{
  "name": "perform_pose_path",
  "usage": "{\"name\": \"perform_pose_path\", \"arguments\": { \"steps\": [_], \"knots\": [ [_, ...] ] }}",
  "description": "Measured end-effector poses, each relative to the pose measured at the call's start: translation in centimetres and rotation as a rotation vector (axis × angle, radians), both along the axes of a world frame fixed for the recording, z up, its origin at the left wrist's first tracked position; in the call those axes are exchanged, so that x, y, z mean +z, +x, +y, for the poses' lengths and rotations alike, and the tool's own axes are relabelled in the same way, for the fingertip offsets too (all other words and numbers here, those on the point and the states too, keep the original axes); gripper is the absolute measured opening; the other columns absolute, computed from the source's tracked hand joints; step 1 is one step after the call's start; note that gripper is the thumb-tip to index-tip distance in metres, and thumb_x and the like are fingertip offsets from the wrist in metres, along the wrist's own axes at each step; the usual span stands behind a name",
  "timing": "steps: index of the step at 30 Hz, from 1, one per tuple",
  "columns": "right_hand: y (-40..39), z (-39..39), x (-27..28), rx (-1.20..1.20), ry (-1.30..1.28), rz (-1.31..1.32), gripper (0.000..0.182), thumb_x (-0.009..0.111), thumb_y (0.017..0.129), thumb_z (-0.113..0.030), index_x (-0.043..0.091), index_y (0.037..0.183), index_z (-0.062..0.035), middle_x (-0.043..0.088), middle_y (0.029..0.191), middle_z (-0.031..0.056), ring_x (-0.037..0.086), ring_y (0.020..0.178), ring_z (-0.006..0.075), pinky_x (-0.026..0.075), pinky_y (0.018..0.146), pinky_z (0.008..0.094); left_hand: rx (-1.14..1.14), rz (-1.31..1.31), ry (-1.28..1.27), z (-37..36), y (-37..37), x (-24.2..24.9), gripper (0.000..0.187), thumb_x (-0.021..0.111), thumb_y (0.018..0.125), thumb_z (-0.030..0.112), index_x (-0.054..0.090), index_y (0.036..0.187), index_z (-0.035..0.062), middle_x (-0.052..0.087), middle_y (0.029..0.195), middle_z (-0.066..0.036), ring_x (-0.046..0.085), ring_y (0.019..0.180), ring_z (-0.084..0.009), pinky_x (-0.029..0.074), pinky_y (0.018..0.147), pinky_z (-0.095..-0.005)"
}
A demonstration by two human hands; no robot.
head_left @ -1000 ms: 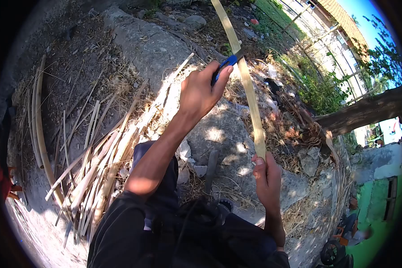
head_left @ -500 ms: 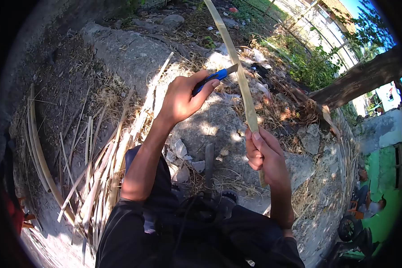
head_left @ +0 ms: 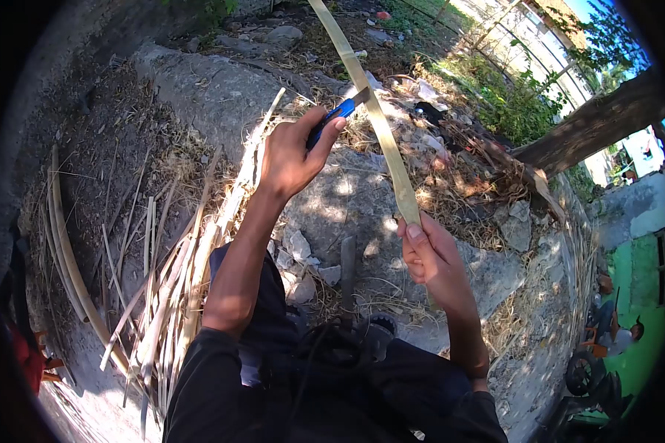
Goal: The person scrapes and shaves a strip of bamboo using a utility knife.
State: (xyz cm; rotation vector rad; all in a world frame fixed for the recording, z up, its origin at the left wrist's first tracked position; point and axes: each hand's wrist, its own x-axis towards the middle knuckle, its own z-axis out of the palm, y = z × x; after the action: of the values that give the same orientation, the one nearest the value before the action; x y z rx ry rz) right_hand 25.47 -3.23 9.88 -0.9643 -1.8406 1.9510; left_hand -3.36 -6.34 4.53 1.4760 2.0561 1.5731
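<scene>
My left hand [head_left: 295,155] is closed around the blue handle of a utility knife [head_left: 335,119]. The knife's blade lies against the left edge of a long, pale bamboo strip [head_left: 386,140]. Lower down, my right hand [head_left: 434,255] grips that strip between thumb and fingers. From there the strip slants up and left past the top of the view. Most of its lower end is hidden by my right hand and forearm.
Many bamboo strips [head_left: 171,295] lie heaped at the left, with curved pieces [head_left: 68,255] beyond them. Broken stones [head_left: 301,247] lie before my legs. A thick log [head_left: 595,122] slants in from the right. A person [head_left: 619,336] sits near a green wall at the far right.
The knife and my left hand have moved up and left along the strip. The strip's upper part has swung left, and my right hand has shifted slightly left.
</scene>
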Motion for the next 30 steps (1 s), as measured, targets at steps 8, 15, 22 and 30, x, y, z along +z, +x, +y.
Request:
{"name": "perform_pose_path", "arguments": {
  "steps": [8, 15, 22, 30],
  "knots": [
    [0.5, -0.7, 0.0, -0.027, 0.309, -0.115, 0.023, 0.045, 0.117, -0.018, 0.061, 0.111, -0.0028, 0.047, 0.07, -0.0013, 0.042, 0.062, 0.0068, 0.035, 0.058, 0.0272, 0.14, 0.034, 0.048, 0.1, -1.4, 0.1, 0.043, 0.063, 0.109, 0.045, 0.071, 0.096, 0.0044, 0.055, 0.057, -0.013, 0.054, 0.048, -0.0252, 0.041, 0.053, -0.0437],
    [0.1, -0.7, 0.2, 0.009, 0.47, -0.172, 0.018, 0.048, 0.114, -0.01, 0.064, 0.109, -0.0017, 0.053, 0.069, 0.0035, 0.049, 0.063, 0.0115, 0.042, 0.062, 0.0326, 0.083, 0.003, 0.032, -0.5, -0.9, 0.1, 0.045, 0.065, 0.107, 0.05, 0.073, 0.103, 0.0058, 0.061, 0.061, -0.015, 0.058, 0.052, -0.0288, 0.045, 0.056, -0.0435],
    [0.1, -1.1, 0.1, 0.064, 0.567, -0.229, 0.02, 0.048, 0.115, -0.012, 0.063, 0.109, -0.0008, 0.052, 0.068, 0.0033, 0.049, 0.062, 0.0124, 0.043, 0.062, 0.0341, 0.306, -0.036, 0.093, 0.2, -4.6, -1.3, 0.043, 0.062, 0.111, 0.043, 0.071, 0.095, 0.0043, 0.055, 0.055, -0.008, 0.053, 0.047, -0.0206, 0.039, 0.05, -0.0412],
    [-0.3, 0.9, -0.4, 0.063, 0.531, -0.153, 0.021, 0.046, 0.117, -0.018, 0.06, 0.111, -0.0042, 0.045, 0.074, -0.0041, 0.039, 0.065, 0.0054, 0.036, 0.061, 0.026, 0.046, 0.09, 0.083, 0.2, 1.2, 0.2, 0.041, 0.065, 0.109, 0.041, 0.072, 0.097, 0.0032, 0.057, 0.057, -0.013, 0.054, 0.049, -0.0242, 0.04, 0.051, -0.0416]
  ]
}}
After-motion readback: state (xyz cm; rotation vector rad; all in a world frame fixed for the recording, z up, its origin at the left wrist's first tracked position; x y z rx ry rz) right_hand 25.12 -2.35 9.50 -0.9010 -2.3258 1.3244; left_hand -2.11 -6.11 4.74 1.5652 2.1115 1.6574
